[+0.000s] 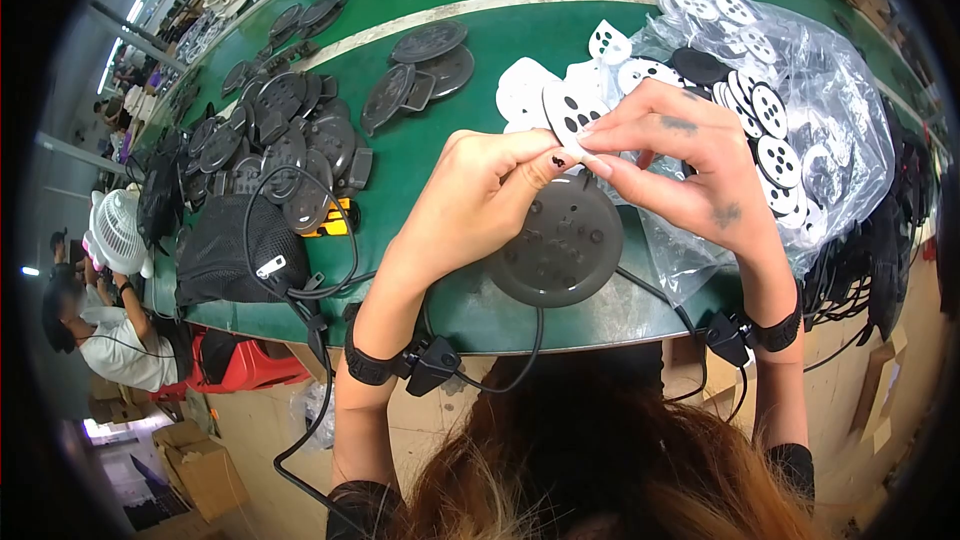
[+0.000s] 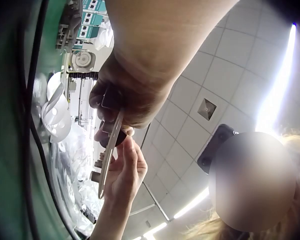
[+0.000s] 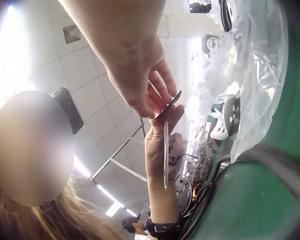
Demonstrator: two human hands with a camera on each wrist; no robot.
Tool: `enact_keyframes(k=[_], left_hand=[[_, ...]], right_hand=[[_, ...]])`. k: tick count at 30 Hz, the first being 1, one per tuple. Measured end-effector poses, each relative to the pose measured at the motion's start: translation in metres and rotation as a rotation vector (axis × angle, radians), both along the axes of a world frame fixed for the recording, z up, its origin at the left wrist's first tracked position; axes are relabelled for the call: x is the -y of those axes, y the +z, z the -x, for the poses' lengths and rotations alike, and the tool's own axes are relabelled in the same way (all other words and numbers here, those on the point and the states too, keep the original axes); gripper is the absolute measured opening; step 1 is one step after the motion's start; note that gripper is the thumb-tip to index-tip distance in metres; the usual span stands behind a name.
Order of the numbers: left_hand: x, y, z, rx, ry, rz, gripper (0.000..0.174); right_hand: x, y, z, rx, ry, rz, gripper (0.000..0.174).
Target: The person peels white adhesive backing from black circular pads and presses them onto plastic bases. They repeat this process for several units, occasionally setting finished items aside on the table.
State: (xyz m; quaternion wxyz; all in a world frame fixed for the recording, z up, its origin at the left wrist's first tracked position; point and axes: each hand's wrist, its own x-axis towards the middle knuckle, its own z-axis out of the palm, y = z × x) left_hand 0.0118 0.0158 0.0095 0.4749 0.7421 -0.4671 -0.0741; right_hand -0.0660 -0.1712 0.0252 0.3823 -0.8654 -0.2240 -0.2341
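Note:
My left hand [image 1: 468, 192] grips a dark, glossy round plate [image 1: 557, 245] near its upper edge. Seen edge-on in the left wrist view, the plate [image 2: 109, 160] has small knobs on one side. Between thumb and fingers, my right hand [image 1: 695, 162] pinches a white oval disc [image 1: 556, 112] with black dots, just above the plate. Both thumbs are close together there. In the right wrist view the disc [image 3: 169, 106] is tilted at the top of the upright plate [image 3: 166, 155]; whether they touch is unclear.
A clear plastic bag [image 1: 840, 110] with several dotted discs [image 1: 778, 160] lies on the right. Dark plates [image 1: 285, 150] are heaped on the left, beside a black mesh pouch [image 1: 235, 250]. More dark plates [image 1: 430, 42] stand further back. Cables run along the green table's [image 1: 480, 325] front edge.

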Motion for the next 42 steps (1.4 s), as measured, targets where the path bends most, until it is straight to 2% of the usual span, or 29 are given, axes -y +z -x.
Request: enact_keyframes(k=[18,20,42], left_hand=[[0.0009,0.0028,0.0015,0.025,0.007,0.025,0.016],[0.0007,0.0068,0.0023,0.032,0.013,-0.014,0.011],[0.0008,0.0041,0.0019,0.025,0.01,-0.011,0.011]], right_hand=[[0.0007,-0.0013,-0.0004,0.01,0.016,0.02,0.019],[0.001,-0.001,-0.0009,0.029,0.03,0.024,0.02],[0.0006,-0.0013,0.0,0.001,0.037,0.012,0.019]])
